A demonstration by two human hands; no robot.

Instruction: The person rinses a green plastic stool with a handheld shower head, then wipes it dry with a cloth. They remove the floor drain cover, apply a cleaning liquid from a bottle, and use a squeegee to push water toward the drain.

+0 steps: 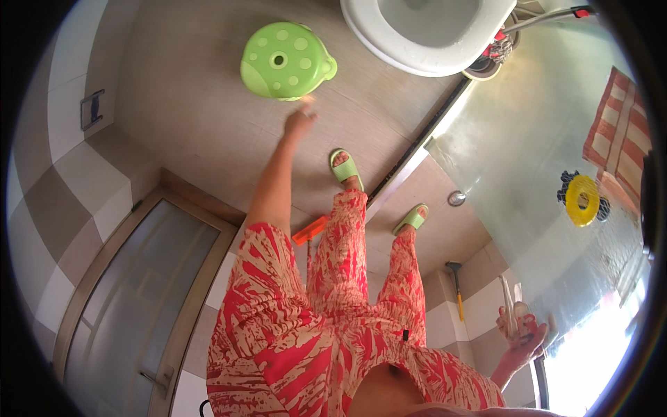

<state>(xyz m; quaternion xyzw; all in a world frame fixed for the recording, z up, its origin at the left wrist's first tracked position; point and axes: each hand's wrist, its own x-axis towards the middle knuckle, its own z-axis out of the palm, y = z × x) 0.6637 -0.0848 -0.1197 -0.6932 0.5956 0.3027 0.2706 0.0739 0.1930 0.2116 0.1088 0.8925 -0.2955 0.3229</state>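
Observation:
My left hand point(299, 124) reaches out over the floor, just short of a green plastic step stool point(289, 73) with pale round spots and a hole in its top. Its fingers are blurred, and I see nothing held in them. At the lower right, my right hand point(523, 336) is raised beside the glass shower panel point(526, 156). The fingers curl around or near a pale narrow thing point(508, 307); glare and reflections hide whether they grip it. Green slippers point(346, 169) are on my feet, one on either side of the low metal-edged threshold point(411, 167).
A white toilet point(406, 57) stands ahead, with a mop point(501, 49) in a bucket point(484, 70) beside it. An orange-headed floor tool point(310, 231) lies by my leg. A frosted door point(151, 292) is at left. A yellow ring point(582, 200) and striped towel point(617, 125) hang at right.

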